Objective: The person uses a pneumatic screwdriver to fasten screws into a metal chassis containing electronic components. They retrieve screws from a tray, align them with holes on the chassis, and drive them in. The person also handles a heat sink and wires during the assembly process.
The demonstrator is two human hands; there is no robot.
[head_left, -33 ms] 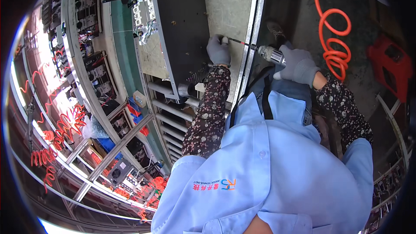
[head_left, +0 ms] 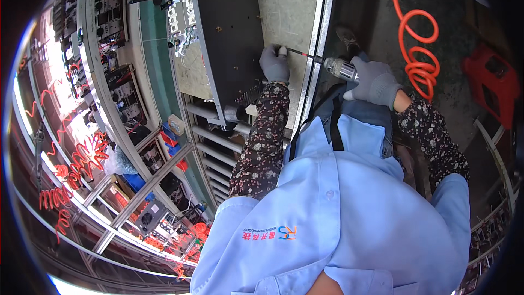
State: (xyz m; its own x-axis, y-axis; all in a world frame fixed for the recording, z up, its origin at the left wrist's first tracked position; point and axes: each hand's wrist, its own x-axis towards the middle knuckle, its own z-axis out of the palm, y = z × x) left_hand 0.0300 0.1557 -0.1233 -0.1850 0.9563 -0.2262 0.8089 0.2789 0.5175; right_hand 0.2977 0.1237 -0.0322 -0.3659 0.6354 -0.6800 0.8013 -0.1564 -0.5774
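My right hand (head_left: 376, 83), in a grey glove, grips a silver power screwdriver (head_left: 339, 68). Its thin red-shafted bit (head_left: 300, 53) points left toward a beige mounting plate (head_left: 286, 5). My left hand (head_left: 274, 64), also gloved in grey, pinches the tip of the bit where it meets the plate, beside a black panel (head_left: 229, 33). Both forearms wear dark floral sleeves over a light blue shirt.
An orange coiled hose (head_left: 417, 49) hangs at the right, above a red stool (head_left: 494, 84) on the floor. Grey rollers (head_left: 218, 142) run under the panel. Racks of electrical parts (head_left: 117, 27) and red coiled cables (head_left: 82, 158) fill the left side.
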